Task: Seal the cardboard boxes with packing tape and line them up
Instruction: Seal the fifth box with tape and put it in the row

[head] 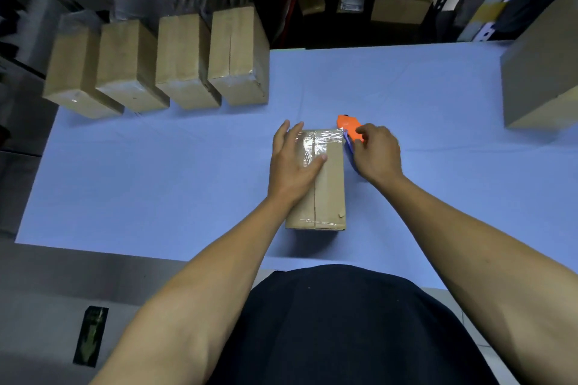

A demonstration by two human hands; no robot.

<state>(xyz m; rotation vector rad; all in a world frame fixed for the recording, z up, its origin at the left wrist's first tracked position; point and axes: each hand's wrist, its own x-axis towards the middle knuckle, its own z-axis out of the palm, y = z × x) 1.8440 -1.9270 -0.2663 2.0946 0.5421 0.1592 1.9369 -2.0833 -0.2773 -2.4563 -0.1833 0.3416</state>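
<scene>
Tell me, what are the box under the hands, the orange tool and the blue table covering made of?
The box looks like plain brown cardboard, matte, with a flap seam down its top. The strip across its far end seems to be clear plastic tape: glossy and wrinkled. The orange tool looks like smooth moulded plastic. The blue covering is probably cloth or thin sheet, given its faint creases.

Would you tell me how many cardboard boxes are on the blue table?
6: four in a row at far left, one under the left hand, one large at the right edge.
</scene>
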